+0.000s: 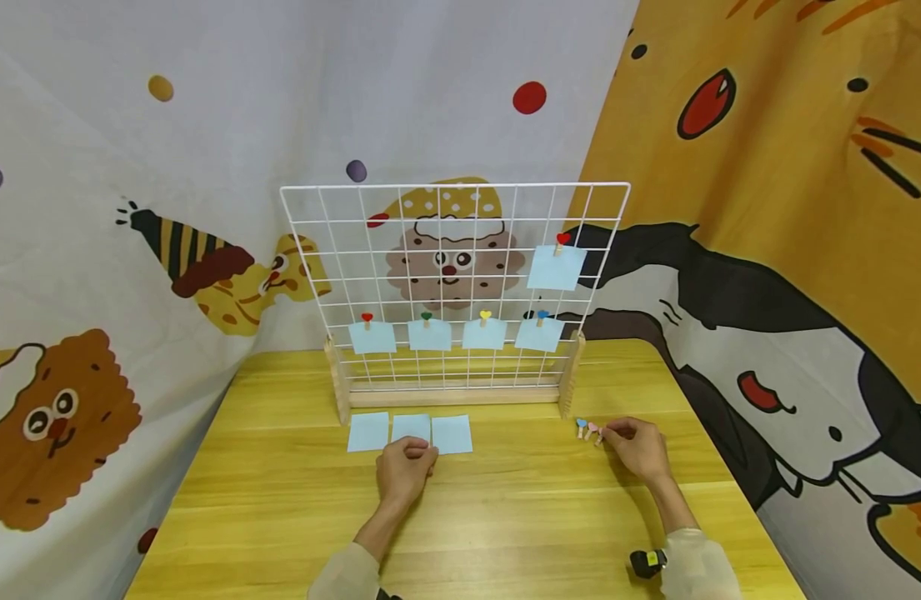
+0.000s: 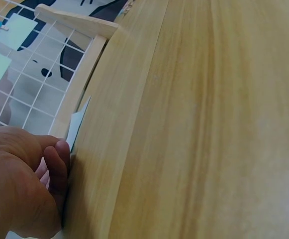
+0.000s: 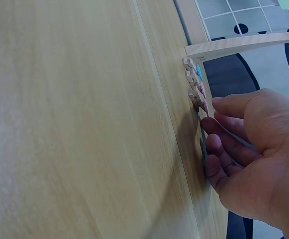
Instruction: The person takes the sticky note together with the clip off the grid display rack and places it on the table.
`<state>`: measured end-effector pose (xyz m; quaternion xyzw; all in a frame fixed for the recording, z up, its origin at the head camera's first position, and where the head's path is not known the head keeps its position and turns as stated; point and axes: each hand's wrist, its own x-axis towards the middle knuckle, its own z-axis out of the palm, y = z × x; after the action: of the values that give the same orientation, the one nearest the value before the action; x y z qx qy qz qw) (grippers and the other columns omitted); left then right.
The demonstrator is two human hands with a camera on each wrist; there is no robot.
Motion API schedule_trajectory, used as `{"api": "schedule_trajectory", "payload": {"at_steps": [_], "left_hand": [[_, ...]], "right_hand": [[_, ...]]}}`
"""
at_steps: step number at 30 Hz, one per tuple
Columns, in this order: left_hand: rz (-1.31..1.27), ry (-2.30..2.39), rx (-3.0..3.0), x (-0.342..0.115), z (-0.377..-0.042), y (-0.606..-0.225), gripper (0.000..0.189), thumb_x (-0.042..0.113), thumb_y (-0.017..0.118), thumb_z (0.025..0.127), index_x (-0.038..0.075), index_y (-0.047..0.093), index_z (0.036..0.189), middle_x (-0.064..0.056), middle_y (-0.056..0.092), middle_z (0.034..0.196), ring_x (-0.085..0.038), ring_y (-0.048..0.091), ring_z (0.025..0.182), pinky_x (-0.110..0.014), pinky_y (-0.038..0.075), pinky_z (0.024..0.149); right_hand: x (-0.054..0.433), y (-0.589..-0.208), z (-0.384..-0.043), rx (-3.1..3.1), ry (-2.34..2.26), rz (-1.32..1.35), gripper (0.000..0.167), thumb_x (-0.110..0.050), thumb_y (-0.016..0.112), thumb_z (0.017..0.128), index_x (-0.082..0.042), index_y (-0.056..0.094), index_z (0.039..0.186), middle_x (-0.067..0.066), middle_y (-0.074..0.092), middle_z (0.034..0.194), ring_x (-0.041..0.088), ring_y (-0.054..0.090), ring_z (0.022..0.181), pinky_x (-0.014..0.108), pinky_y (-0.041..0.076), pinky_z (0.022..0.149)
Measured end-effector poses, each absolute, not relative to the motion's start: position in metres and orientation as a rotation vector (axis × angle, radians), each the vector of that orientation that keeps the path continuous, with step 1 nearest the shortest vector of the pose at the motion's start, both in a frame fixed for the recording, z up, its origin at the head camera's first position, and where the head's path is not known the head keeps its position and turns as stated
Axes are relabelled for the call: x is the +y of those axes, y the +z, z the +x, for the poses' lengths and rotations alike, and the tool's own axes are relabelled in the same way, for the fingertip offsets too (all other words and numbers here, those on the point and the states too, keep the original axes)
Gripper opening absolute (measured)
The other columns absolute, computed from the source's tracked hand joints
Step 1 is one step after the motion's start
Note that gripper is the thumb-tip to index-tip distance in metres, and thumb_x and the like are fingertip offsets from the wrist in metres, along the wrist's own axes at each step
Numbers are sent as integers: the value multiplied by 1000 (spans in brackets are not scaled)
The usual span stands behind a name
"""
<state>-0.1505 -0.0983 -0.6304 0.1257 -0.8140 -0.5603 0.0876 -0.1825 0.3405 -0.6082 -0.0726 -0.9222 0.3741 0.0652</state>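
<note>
A cartoon-printed cloth (image 1: 280,100) hung beyond both hands, behind a wooden table (image 1: 505,517). Ahead of the left hand (image 1: 403,472) and forward-left of the right hand (image 1: 640,450) stood a white wire grid rack (image 1: 454,397); only the head view took in all five pale blue hung notes (image 1: 556,267) pegged on it. The left fingers were bent in toward the thumb; whether they pinched paper could not be told. The right fingers were loosely bent and gripped nothing, the right wrist view showing a gap between thumb and index fingertip that the head view left unclear. Just ahead of the left hand, three loose blue notes (image 1: 451,435) lay in a row, the middle one partly covered by it; the left wrist view showed paper slanting beyond its fingertips. Just left of the right fingertips lay three heart-topped mini clothespins (image 1: 591,428), one blue, two pink.
</note>
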Motion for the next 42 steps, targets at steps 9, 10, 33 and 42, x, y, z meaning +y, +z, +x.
{"api": "schedule_trajectory", "payload": {"at_steps": [9,10,33,42], "left_hand": [[368,-1673,-2419,-99,-149,-630,11,17,92,91,9,85,96,-7,85,82,-12,75,58,-25,59,59],[367,-1664,-2421,-100,-149,-630,12,18,92,91,10,85,96,-6,85,82,-11,75,58,-25,59,59],[374,-1576,-2429,-100,-145,-609,16,30,94,91,17,86,92,-1,86,86,-11,78,78,-30,61,71],[206,-1707,-2401,-101,-147,-596,25,26,94,93,8,86,109,-7,87,98,-10,79,77,-24,62,66]], "right_hand": [[343,-608,-182,-2769,1156,-205,24,-21,81,106,-1,83,120,21,84,114,31,77,102,22,55,73],[343,-608,-182,-2766,1156,-204,25,-21,80,106,-1,82,121,21,84,114,30,76,102,21,55,73],[342,-585,-179,-2620,1131,-22,32,-23,78,109,-2,77,133,18,82,125,-2,63,93,19,54,73],[334,-567,-179,-2536,1105,71,28,-22,79,108,-5,77,130,16,82,123,-3,62,93,9,49,78]]}}
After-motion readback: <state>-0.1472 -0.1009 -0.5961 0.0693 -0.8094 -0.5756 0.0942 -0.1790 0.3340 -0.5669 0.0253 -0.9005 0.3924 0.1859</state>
